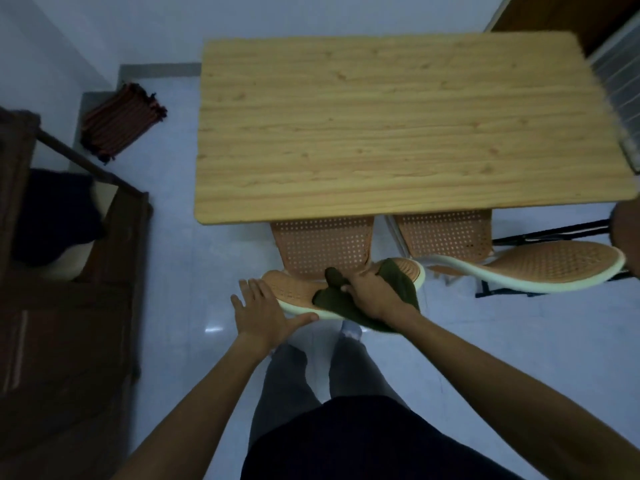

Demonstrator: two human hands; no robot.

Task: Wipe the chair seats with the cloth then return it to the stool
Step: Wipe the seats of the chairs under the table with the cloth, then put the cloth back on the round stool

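Note:
Two orange perforated chairs are pushed under a wooden table (398,126). The left chair's seat (322,247) shows below the table edge, and its curved backrest (287,289) with a pale rim is nearest me. A dark green cloth (332,299) is draped over that backrest. My right hand (374,292) presses on the cloth and grips it. My left hand (263,310) lies flat with fingers spread on the backrest's left end. The right chair's seat (446,233) and backrest (554,265) stand to the right.
A round brown stool top (628,230) peeks in at the right edge. Dark wooden furniture (69,306) fills the left side. A striped folded mat (121,123) lies on the pale tiled floor at the back left. My legs stand below the chair.

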